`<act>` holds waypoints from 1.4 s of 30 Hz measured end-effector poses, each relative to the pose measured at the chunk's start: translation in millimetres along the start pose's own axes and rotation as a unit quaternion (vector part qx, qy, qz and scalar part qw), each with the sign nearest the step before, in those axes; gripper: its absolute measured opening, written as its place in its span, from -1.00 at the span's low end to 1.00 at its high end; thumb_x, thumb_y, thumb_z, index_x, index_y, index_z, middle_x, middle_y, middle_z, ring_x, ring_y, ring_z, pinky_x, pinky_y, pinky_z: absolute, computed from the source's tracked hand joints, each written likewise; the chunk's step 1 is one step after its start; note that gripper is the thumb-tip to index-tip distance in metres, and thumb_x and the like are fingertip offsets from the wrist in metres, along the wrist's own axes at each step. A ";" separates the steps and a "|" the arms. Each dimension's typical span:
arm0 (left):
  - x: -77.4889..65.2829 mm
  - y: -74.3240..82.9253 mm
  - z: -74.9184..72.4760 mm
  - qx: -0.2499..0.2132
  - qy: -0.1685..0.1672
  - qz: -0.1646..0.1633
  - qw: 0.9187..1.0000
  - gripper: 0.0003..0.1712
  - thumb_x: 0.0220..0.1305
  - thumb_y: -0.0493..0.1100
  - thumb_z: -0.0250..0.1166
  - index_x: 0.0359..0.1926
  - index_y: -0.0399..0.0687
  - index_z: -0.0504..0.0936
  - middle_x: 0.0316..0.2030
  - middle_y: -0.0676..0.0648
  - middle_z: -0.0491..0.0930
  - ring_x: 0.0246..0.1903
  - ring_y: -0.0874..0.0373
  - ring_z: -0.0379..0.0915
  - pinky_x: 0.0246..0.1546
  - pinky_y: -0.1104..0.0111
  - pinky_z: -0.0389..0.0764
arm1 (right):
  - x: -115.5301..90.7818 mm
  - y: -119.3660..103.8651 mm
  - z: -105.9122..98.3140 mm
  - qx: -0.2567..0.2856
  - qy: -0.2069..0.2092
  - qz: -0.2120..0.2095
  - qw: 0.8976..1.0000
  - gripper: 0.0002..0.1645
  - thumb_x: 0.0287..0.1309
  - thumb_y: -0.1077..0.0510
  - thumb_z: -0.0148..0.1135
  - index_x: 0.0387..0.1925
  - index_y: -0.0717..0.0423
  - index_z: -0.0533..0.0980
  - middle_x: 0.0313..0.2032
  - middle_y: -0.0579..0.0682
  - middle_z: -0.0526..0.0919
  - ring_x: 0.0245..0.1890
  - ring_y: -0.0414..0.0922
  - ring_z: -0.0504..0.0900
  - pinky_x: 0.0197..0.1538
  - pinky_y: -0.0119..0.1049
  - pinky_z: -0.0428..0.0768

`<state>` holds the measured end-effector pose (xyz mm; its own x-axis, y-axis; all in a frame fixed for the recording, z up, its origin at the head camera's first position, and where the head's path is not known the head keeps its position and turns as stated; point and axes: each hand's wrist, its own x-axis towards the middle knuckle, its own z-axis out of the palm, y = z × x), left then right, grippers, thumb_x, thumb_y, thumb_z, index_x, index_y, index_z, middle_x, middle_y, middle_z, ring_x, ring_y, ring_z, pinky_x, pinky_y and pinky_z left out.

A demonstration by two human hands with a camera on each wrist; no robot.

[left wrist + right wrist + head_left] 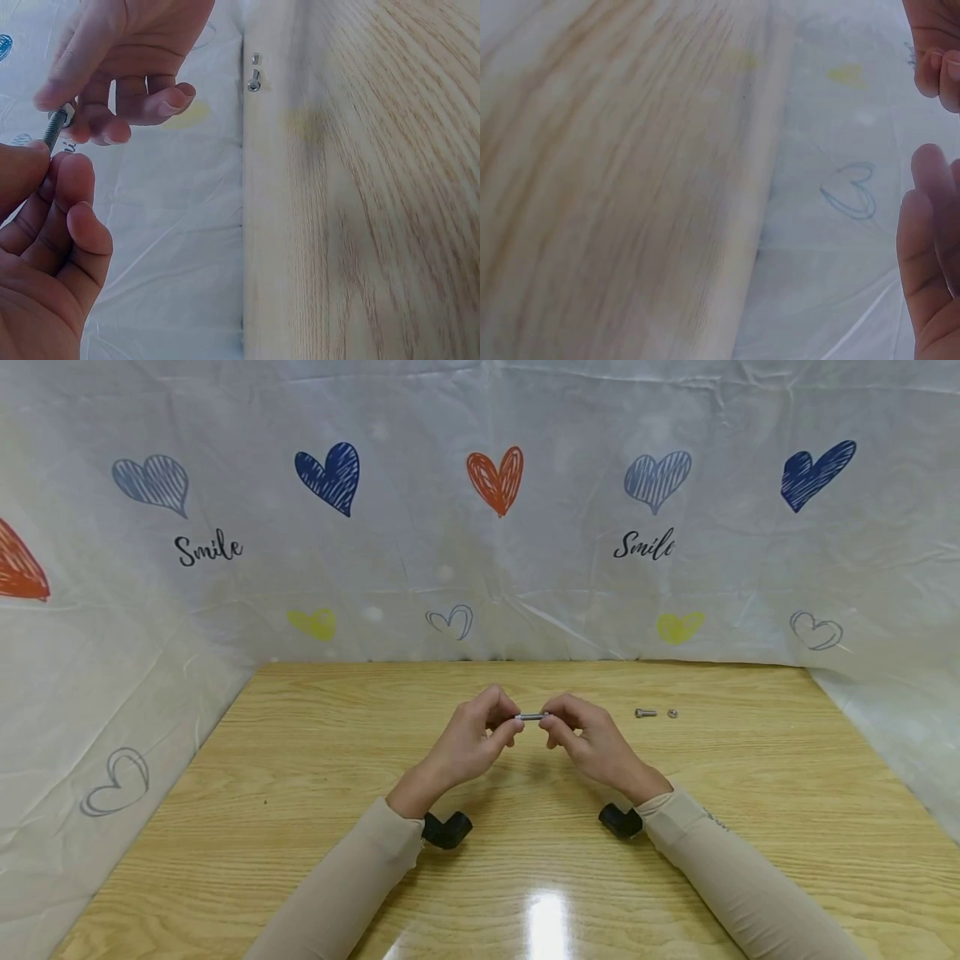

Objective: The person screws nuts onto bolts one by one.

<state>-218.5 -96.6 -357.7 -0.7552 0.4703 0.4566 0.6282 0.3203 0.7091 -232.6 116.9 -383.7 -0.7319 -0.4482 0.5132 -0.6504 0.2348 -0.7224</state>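
Note:
Over the table, both hands meet at a silver threaded bolt [532,717] held level. My left hand [475,739] pinches one end of it between thumb and fingertips, hiding that end. At the other end is a small hex nut [69,115], which my right hand [592,739] pinches between thumb and index finger. Seen from the left wrist, the bolt's thread shows between the two hands, and the right hand's other fingers are loosely bent. The right wrist view catches only parts of both hands at its right edge; bolt and nut are out of sight there.
A second bolt [646,713] and a loose nut [672,713] lie on the wooden table [300,760] to the right of the hands. White sheeting [555,577] printed with hearts rises behind the table and at its sides. Black camera mounts [448,832] hang under both wrists.

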 end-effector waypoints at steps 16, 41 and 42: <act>0.0 2.4 -1.5 0.018 0.007 0.001 1.000 -0.94 0.34 -0.31 0.19 -0.23 -0.16 0.44 -0.43 0.04 0.53 -0.55 0.28 0.47 -0.58 0.37 0.45 | -1.2 -37.2 -5.6 -0.011 0.012 -0.023 1.000 -0.68 0.18 0.41 0.22 -0.03 0.29 0.40 -0.33 0.13 0.58 -0.47 -0.05 0.60 -0.33 -0.19 0.58; 0.5 1.7 -0.5 0.006 0.005 -0.003 1.000 -0.93 0.34 -0.31 0.19 -0.22 -0.18 0.44 -0.41 0.01 0.54 -0.55 0.26 0.47 -0.53 0.36 0.51 | -1.0 3.7 1.4 -0.005 0.009 -0.008 1.000 -0.91 0.35 0.26 0.09 -0.19 0.07 0.51 -0.41 -0.11 0.54 -0.49 -0.11 0.59 -0.39 -0.21 0.54; 0.4 2.0 -0.8 0.008 0.005 -0.003 1.000 -0.93 0.34 -0.31 0.19 -0.22 -0.17 0.45 -0.41 0.01 0.54 -0.55 0.26 0.47 -0.54 0.36 0.50 | -1.4 4.1 1.2 -0.007 0.007 -0.009 1.000 -0.91 0.34 0.24 0.11 -0.17 0.05 0.51 -0.39 -0.12 0.55 -0.48 -0.12 0.58 -0.39 -0.23 0.53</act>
<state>-217.7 -96.4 -355.7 -0.7613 0.4599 0.4571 0.6258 0.3368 0.7035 -234.0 117.5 -387.9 -0.7235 -0.4395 0.5324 -0.6656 0.2394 -0.7069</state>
